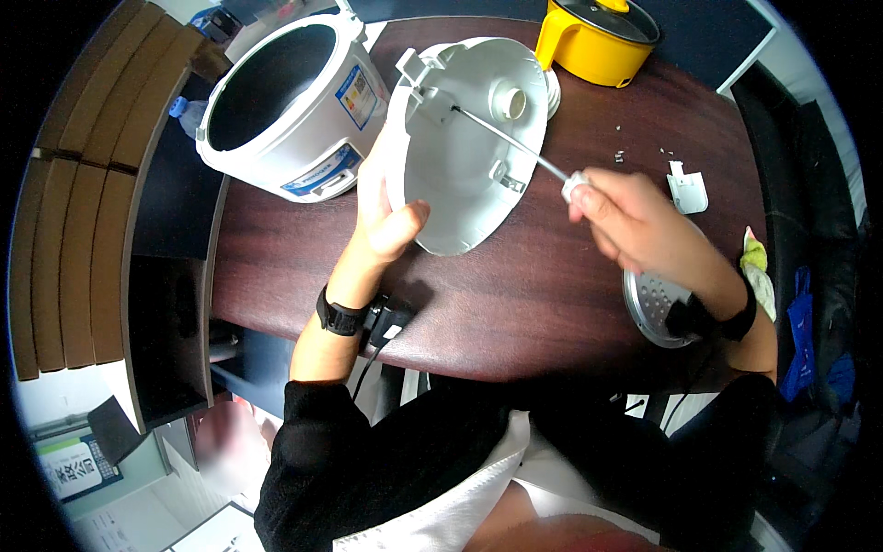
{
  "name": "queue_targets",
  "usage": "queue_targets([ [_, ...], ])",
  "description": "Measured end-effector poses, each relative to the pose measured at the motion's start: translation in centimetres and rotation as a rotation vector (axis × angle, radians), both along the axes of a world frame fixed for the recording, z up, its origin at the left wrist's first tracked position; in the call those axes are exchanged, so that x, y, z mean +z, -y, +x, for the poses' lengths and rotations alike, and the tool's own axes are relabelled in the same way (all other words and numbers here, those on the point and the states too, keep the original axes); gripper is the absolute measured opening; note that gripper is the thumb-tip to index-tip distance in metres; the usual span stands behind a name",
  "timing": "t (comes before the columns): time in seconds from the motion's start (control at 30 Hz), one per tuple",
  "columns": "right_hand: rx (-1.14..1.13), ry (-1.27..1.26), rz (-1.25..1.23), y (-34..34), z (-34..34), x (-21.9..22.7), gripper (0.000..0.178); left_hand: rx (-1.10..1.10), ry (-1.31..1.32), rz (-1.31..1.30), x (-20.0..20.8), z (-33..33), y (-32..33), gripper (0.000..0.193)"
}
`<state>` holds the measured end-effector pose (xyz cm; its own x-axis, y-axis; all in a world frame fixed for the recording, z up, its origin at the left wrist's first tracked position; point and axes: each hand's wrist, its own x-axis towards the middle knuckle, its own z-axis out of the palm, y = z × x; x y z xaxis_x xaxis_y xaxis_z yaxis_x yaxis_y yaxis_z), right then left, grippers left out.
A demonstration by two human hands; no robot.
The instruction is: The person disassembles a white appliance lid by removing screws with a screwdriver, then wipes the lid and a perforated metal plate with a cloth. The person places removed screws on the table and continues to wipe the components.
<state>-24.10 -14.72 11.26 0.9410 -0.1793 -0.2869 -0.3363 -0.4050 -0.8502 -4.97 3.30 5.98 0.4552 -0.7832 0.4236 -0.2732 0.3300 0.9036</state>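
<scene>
My left hand [391, 221] grips the left rim of a white rice cooker lid shell [451, 184], tilted so that its hollow inside faces me. The shell has a round post, small brackets and a hinge part at its upper left. In my right hand [635, 216] is a screwdriver [510, 140], fingers closed round its pale handle. Its thin shaft reaches into the shell, and the tip meets a dark spot near the upper left of the inside. Whether a screw sits there is too small to tell. Beyond the shell's left side stands the white rice cooker body [308, 152], uncovered.
A yellow electric pot [598, 57] with a dark lid stands at the back. On the right lie several small screws [619, 157], a white plastic piece [688, 191], a perforated metal disc [651, 317] and a cloth [756, 267]. Cardboard boxes [78, 258] line the far left.
</scene>
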Motion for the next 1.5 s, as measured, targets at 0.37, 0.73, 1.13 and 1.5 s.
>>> queue_targets([
  [0.37,-0.036,-0.131,0.898,-2.3,-1.1,-1.1,0.044,-0.007,0.041,0.004,-0.4,0.0,-0.1,0.096],
  [0.73,-0.086,-0.027,1.021,-2.1,-1.3,-1.5,0.045,0.007,0.004,-0.001,-0.8,-0.1,0.0,0.097],
  [1.13,-0.043,-0.065,1.041,-2.4,-1.2,-1.2,0.044,-0.01,0.005,0.031,-0.4,-0.2,-0.1,0.096],
  [1.5,0.148,0.315,-0.905,2.0,-0.3,1.0,0.033,0.0,0.07,0.049,0.5,-0.5,-0.1,0.096],
])
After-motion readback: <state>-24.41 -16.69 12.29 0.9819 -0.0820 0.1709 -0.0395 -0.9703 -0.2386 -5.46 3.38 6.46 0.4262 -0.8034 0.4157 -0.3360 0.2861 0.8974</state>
